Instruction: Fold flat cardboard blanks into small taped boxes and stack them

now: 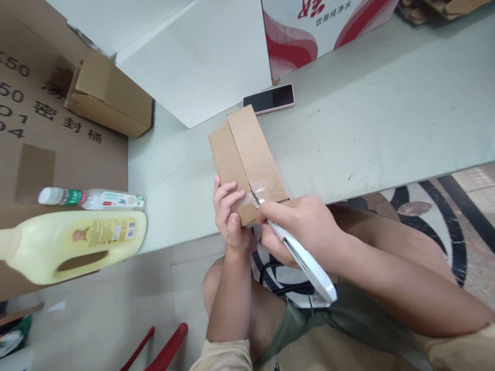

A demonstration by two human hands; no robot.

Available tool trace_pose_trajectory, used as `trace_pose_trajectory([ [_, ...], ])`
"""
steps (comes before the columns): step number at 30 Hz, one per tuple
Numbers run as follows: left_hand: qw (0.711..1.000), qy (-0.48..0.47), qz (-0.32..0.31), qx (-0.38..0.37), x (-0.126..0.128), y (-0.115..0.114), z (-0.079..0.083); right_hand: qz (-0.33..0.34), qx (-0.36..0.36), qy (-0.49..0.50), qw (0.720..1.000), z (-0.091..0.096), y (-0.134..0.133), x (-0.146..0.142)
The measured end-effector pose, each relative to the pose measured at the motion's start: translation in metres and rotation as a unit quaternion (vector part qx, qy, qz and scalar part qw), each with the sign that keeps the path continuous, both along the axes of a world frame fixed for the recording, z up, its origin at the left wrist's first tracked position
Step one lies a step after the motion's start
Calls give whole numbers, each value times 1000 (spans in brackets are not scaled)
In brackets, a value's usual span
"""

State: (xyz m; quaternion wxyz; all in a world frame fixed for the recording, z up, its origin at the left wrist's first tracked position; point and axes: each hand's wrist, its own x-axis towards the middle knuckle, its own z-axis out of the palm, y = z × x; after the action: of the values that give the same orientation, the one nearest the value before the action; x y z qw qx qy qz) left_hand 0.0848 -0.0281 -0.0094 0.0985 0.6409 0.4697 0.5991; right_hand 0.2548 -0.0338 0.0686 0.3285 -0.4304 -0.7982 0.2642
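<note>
A small brown cardboard box (257,149) sits tilted at the near edge of the table, with a seam down its top and clear tape across the near end. My left hand (229,211) grips its near left corner, fingers bent over the top face. In my right hand (299,221) is a white-handled utility knife (305,263), held like a pen. The blade tip meets the taped end of the seam; how deep it goes is hidden.
A phone (269,99) lies just behind the box, by a white carton (201,62). On the left are a pale yellow jug (77,247), a water bottle (93,198) and another cardboard box (112,98). A red-and-white carton (328,31) stands at the back.
</note>
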Motion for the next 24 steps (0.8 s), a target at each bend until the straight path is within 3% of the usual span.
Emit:
trace_pose_trajectory([
  [16,1000,-1,19,-1,4,0,1,-5,15,19,1000,1,-1,1],
  [24,1000,2,19,3,5,0,2,4,-20,13,1000,2,-1,4],
])
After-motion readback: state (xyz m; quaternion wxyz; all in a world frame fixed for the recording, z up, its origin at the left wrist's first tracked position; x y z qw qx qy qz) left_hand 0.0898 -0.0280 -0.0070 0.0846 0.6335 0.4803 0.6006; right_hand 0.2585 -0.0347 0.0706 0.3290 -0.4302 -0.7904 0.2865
